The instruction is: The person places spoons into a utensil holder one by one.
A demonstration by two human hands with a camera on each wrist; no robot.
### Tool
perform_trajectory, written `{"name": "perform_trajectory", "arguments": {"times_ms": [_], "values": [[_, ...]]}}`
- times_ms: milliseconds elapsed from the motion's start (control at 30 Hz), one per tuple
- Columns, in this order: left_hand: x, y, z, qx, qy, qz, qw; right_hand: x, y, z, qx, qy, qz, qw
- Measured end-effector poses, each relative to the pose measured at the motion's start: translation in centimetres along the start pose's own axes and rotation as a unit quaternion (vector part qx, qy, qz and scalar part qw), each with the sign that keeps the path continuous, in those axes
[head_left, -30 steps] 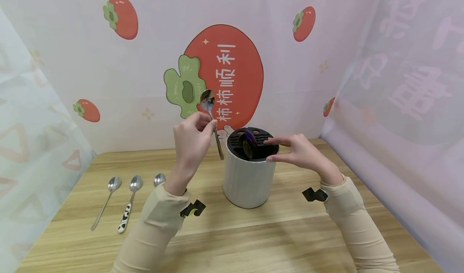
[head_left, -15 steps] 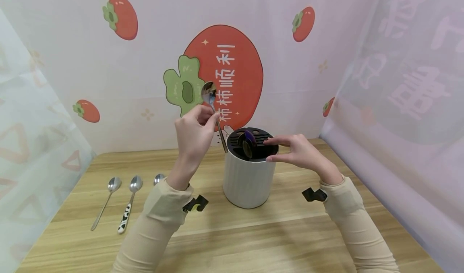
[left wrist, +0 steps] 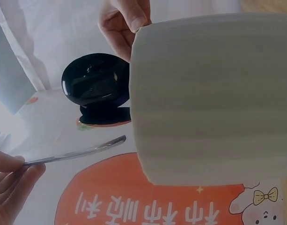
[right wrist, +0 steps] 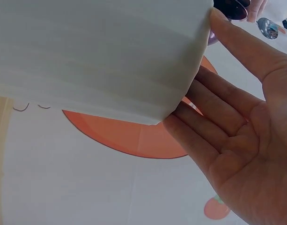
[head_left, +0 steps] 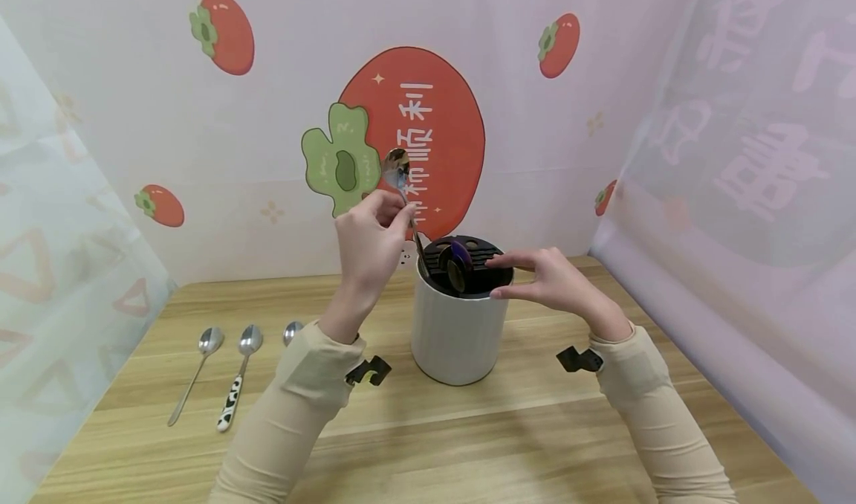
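Observation:
My left hand (head_left: 371, 244) pinches a metal spoon (head_left: 396, 163) by its handle, bowl up and tilted. The handle's lower end meets the left rim of a white ribbed cutlery holder (head_left: 458, 340) in the head view. In the left wrist view that spoon (left wrist: 82, 153) points its handle end at the holder's edge. Dark purplish spoons (head_left: 460, 266) stand bowl up in the holder's black slotted insert (head_left: 488, 288). At the right rim, my right hand (head_left: 548, 281) holds the holder between thumb and fingers; the right wrist view shows the fingers (right wrist: 227, 101) reaching along its edge.
On the wooden table (head_left: 468, 444) at left lie a plain spoon (head_left: 210, 339), a spoon with a black-and-white patterned handle (head_left: 250, 338), and another spoon (head_left: 292, 331) partly hidden by my left sleeve. A printed cloth backdrop (head_left: 501, 13) rises behind the holder.
My left hand has moved right and slightly up with the spoon, bringing its handle end from beside the holder to over its left rim. The right hand has stayed in place.

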State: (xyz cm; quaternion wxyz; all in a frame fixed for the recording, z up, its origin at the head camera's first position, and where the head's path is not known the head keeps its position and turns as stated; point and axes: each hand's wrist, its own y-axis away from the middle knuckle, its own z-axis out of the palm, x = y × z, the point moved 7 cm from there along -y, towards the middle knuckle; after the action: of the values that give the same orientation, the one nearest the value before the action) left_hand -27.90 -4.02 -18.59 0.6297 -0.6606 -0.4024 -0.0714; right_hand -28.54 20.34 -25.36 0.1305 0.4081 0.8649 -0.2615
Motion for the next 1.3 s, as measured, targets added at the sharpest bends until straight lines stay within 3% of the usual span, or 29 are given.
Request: {"name": "perform_trajectory", "arguments": {"times_ms": [633, 1300], "values": [[-0.6, 0.1, 1.8, -0.059, -0.052, 0.01, 0.9968, 0.1, 0.0, 0.0, -0.003, -0.006, 0.004, 1.0], [-1.4, 0.9, 3.4, -0.146, -0.112, -0.014, 0.9828, 0.2, 0.1, 0.1, -0.005, -0.007, 0.007, 1.0]]}}
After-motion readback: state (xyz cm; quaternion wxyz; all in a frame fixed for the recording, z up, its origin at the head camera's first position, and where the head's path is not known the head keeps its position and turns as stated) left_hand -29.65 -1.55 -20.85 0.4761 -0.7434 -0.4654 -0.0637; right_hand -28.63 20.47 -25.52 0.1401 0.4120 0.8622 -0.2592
